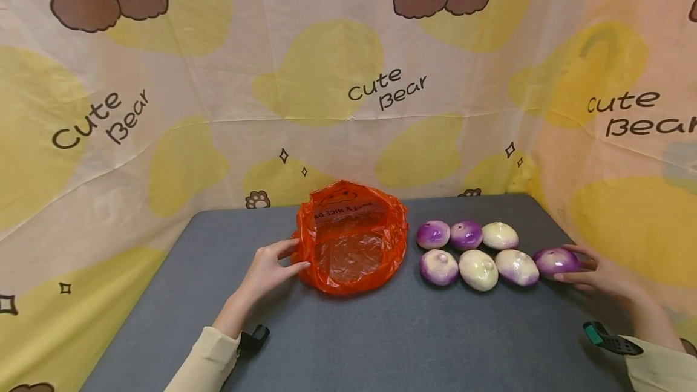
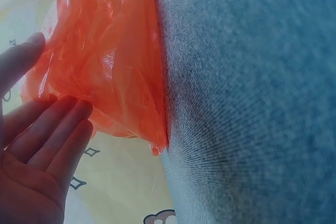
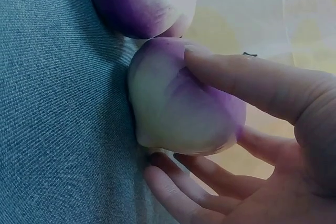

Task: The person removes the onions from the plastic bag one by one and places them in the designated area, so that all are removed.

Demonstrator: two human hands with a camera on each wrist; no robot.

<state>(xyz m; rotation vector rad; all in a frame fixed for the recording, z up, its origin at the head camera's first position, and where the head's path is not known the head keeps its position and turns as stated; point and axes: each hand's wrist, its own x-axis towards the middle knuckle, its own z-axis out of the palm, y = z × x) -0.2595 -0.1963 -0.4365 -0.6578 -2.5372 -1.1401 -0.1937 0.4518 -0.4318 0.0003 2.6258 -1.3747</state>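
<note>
A red plastic bag (image 1: pixel 354 286) stands on the table with its mouth facing the camera. My left hand (image 1: pixel 272 265) touches its left side, fingers straight and thumb apart; in the left wrist view, the fingertips (image 2: pixel 81 109) rest against the red film. At the right end of the front row, my right hand (image 1: pixel 601 274) holds a purple-and-white onion (image 1: pixel 555 262). The right wrist view shows the thumb over this onion (image 3: pixel 178 108) and an index finger behind it, the other fingers curled below. It appears to rest on the table, beside another onion (image 3: pixel 139 6).
Several more glossy onions (image 1: pixel 479 270) lie in two rows between the bag and my right hand. The grey table (image 1: pixel 392 343) ends at a patterned cloth (image 1: pixel 305 77) behind and at the sides. Each wrist wears a dark strap (image 1: pixel 253 339).
</note>
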